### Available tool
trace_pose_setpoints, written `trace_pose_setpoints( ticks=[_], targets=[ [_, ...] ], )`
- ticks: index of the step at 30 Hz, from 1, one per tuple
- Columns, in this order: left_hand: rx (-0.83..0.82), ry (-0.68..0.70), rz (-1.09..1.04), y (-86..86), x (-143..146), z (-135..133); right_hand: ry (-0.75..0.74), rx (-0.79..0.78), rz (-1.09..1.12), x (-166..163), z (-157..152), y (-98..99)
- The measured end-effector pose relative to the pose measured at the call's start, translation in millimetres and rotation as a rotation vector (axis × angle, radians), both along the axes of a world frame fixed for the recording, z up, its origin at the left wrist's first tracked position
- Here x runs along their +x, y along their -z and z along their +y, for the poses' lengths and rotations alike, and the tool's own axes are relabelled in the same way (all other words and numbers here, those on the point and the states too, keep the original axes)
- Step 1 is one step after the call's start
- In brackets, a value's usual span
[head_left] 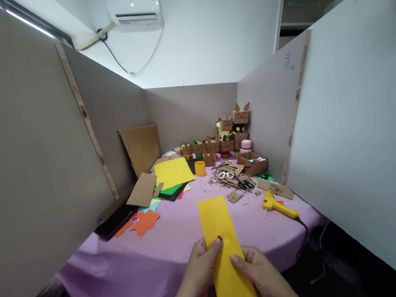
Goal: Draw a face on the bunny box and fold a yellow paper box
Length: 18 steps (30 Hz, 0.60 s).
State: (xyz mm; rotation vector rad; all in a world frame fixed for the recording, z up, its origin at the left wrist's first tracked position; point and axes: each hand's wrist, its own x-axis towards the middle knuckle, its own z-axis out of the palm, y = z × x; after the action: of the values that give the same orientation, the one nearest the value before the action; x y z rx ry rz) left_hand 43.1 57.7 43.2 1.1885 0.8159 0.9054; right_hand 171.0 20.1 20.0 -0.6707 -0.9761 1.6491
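Strip (226,254): long axis near-to-far, far end tipped slightly L; held at worktop's (179,226) near edge
L grip (203,260): pinched closed on strip's L edge
R grip (253,266): ditto, R edge, closer in
Ahead: cardbd scrap (234,196), scissors (226,175) beyond; cup (200,168) a bit L
Sides: glue gun (278,205) R, orange paper (145,222) L
Look: plain yellow, rect.

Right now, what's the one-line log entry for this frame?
left hand: holding yellow strip; right hand: holding yellow strip; glue gun: on purple cloth, right side
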Motion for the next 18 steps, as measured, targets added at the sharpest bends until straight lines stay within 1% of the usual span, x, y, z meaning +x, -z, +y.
trace_pose_setpoints(
  ticks=[2,5,9,12,13,15,17,18],
  targets=[
    [-0.065,0.010,-0.036,-0.5,1,-4,-0.032,-0.008,0.045,-2,-3,7.8],
    [-0.108,0.006,-0.087,-6.6,-2,2,-0.063,-0.026,0.059,0,-6,16.8],
    [-0.096,-0.051,-0.153,-14.4,-12,17,-0.062,-0.066,0.009,2,-9,23.6],
    [-0.072,-0.106,-0.192,-16.9,-18,23,-0.042,-0.100,0.006,0,-12,22.6],
    [-0.068,-0.102,-0.194,-16.8,-19,23,-0.024,-0.111,0.022,-1,-12,21.2],
    [-0.067,-0.035,-0.165,-15.1,-18,21,0.011,-0.123,0.055,-2,-12,17.4],
    [-0.068,0.058,-0.104,-10.9,-17,18,0.046,-0.119,0.074,-3,-10,14.0],
    [-0.063,0.080,-0.077,-8.0,-17,17,0.065,-0.117,0.075,-3,-9,12.7]
  ],
)
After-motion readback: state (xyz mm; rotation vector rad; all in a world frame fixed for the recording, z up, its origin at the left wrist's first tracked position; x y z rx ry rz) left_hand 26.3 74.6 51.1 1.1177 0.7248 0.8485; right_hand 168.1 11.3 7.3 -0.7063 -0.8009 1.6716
